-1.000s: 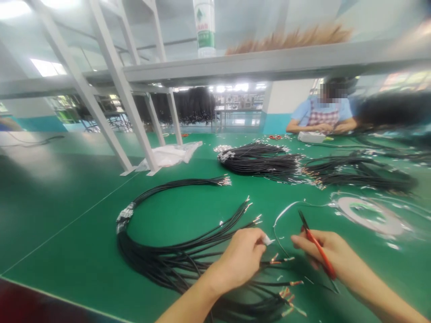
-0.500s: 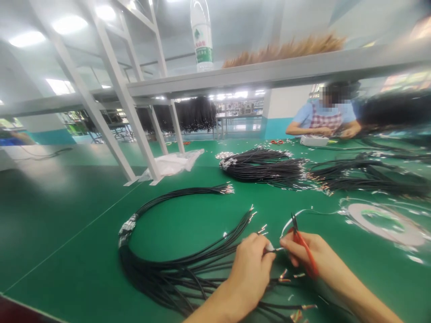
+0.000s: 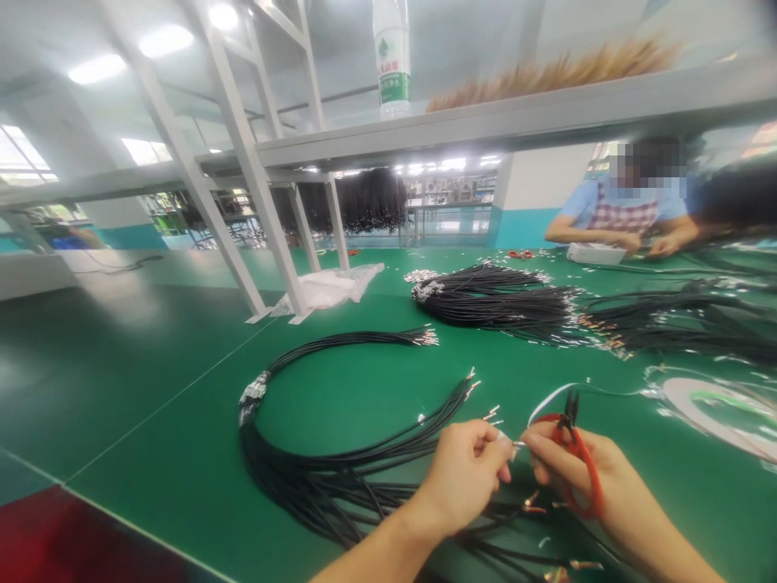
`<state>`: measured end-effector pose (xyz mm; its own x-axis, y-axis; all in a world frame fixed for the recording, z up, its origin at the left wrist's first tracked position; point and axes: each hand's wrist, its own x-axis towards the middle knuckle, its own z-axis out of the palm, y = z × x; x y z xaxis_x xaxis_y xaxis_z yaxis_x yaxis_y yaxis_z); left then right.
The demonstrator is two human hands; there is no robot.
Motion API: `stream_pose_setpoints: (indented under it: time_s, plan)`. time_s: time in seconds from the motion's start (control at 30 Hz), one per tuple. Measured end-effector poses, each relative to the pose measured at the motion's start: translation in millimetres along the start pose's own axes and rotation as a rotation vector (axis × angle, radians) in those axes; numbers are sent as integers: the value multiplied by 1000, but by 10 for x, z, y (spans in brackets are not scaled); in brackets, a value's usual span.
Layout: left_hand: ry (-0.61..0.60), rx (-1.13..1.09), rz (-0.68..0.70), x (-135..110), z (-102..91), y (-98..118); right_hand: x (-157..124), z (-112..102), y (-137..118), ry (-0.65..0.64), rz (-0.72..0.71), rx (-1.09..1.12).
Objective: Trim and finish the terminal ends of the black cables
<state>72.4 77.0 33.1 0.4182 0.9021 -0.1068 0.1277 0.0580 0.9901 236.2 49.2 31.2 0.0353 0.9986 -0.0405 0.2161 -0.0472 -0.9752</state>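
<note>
My left hand (image 3: 464,470) is closed, pinching the stripped end of a black cable (image 3: 517,445). Close on its right, my right hand (image 3: 613,486) grips red-handled scissors (image 3: 592,478), their dark blades pointing up and away. Its thumb and forefinger also pinch a thin white strip (image 3: 549,398) near that cable end. The strip runs back to a flat white reel (image 3: 685,401). Under and left of my hands, a bundle of black cables (image 3: 291,478) lies in a curve, wrapped at its bend with a silvery-white band (image 3: 253,389). Bare wire tips show at the cable ends.
More black cable bundles (image 3: 486,304) lie farther back on the green table (image 3: 352,389). Metal shelf legs (image 3: 267,235) stand beside a clear plastic bag (image 3: 333,287). A bottle (image 3: 392,65) stands on the shelf above. Across the table, a person (image 3: 631,210) works with both hands.
The view has turned left, so everything sits farther right. My right hand has rotated, bringing the scissors' handle loops into fuller view. Both hands remain close together at the cable end.
</note>
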Motion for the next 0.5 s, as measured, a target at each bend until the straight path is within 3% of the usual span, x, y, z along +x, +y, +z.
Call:
stream_pose_setpoints:
  time_s: [0.23, 0.5]
  plan:
    - [-116, -109, -110, 2, -30, 63, -9, 57, -23, 29, 3, 10]
    - [-89, 15, 23, -32, -61, 85, -2, 23, 64, 93, -33, 13]
